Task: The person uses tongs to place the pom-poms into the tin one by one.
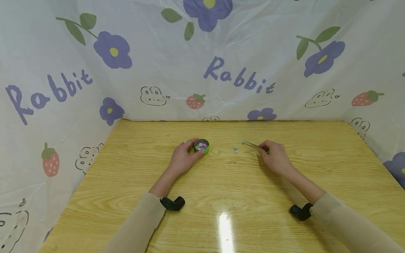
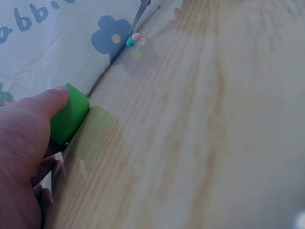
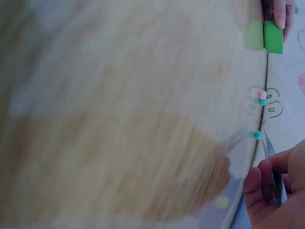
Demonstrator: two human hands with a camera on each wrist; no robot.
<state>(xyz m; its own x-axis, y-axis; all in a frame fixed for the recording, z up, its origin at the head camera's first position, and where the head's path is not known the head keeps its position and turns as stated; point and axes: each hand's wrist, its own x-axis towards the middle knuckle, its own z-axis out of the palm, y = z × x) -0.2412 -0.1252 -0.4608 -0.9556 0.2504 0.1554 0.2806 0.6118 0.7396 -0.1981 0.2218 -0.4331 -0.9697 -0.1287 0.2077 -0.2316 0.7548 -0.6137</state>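
- Nearest, the wooden table [image 1: 202, 189] carries everything.
- The left hand [image 1: 182, 158] grips a round green container [image 1: 206, 151] between thumb and fingers; it stands on the table, its open top upward.
- Inside the container lie small pinkish and pale pieces, perhaps beads, too small to count surely.
- To its right, well apart from it, lie a pink bead [image 1: 236, 152] and, touching or just beyond it, a teal bead [image 1: 235, 148].
- The right hand [image 1: 276, 158] pinches metal tweezers [image 1: 252, 144], their tips at a second teal bead [image 1: 243, 143]; whether they clasp it, I cannot tell.
- Farthest, a printed cloth [image 1: 177, 77] hangs behind the table.
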